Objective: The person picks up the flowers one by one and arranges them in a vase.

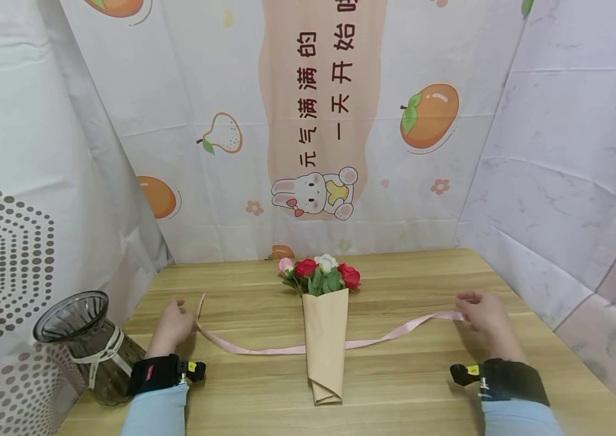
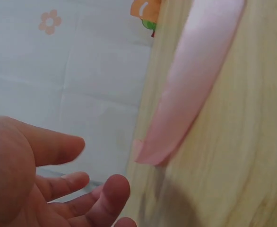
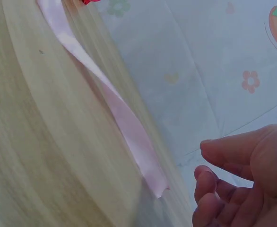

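Note:
In the head view a bouquet of red, white and pink roses [image 1: 315, 272], wrapped in brown paper [image 1: 326, 339], lies mid-table. A pink ribbon [image 1: 264, 351] runs crosswise beneath it, its ends curving out to both sides. My left hand [image 1: 173, 327] is beside the ribbon's left end, apart from it, with thumb and fingers spread in the left wrist view. Near the right end is my right hand [image 1: 484, 315], fingers loosely bent and holding nothing. The right wrist view shows a gap between that hand [image 3: 238, 175] and the ribbon's tip [image 3: 158, 187].
A dark glass vase [image 1: 103, 357] with a pale cord tied round its neck stands at the table's left edge, close to my left forearm. Printed curtains [image 1: 220, 200] hang behind and beside the wooden table [image 1: 406, 387].

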A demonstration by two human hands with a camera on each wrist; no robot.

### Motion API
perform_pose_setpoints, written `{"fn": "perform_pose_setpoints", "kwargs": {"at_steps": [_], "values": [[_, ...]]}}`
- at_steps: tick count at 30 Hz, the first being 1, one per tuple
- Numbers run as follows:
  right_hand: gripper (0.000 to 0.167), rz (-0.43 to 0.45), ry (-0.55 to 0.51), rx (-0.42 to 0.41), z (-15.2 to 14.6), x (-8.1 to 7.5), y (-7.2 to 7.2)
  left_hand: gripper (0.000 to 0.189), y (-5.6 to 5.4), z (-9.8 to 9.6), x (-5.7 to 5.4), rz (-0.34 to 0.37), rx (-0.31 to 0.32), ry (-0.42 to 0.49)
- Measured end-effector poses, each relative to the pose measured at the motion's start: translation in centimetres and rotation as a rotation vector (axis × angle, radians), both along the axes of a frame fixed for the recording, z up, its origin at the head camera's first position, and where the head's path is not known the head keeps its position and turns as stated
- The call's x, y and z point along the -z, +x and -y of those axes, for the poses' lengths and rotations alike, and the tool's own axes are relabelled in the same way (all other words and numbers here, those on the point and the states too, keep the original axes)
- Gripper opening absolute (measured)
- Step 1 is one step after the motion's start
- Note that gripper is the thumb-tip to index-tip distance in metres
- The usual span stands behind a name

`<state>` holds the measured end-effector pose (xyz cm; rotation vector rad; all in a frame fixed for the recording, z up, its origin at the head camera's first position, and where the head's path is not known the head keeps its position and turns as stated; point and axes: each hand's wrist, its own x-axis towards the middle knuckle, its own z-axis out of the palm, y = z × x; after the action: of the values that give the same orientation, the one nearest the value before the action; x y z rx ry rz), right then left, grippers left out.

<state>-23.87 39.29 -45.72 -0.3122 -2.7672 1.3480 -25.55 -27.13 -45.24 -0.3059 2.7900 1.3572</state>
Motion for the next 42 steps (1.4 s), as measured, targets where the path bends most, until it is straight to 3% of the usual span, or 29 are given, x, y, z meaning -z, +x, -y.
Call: {"fn": "perform_pose_setpoints", "kwargs": {"at_steps": [7, 11, 16, 24, 36, 42], "values": [[0.068, -0.088, 0.007, -0.006, 1.2, -1.6, 0.6, 0.076, 0.3, -0.8, -1.2, -0.087, -0.004, -0.008], [0.079, -0.137, 0.002, -0.038, 2.3, -2.8, 0.8, 0.076, 0.5, -1.4, -2.1, -0.137, 0.02, 0.011], [0.078, -0.174, -0.112, -0.099, 3.9, -3.9, 0.7, 0.074, 0.8, -2.0, -2.9, -0.18, 0.054, 0.035], [0.075, -0.204, -0.271, -0.177, 6.5, -5.1, 0.7, 0.07, 0.9, -3.6, -4.1, -0.212, 0.123, 0.156], [0.071, -0.163, -0.311, -0.41, 9.5, -5.4, 0.7, 0.059, 0.8, -6.3, -4.3, -0.241, 0.221, 0.219], [0.067, -0.113, -0.312, -0.473, 10.7, -5.3, 0.8, 0.06, 1.1, -7.9, -4.5, -0.218, 0.28, 0.213]]}}
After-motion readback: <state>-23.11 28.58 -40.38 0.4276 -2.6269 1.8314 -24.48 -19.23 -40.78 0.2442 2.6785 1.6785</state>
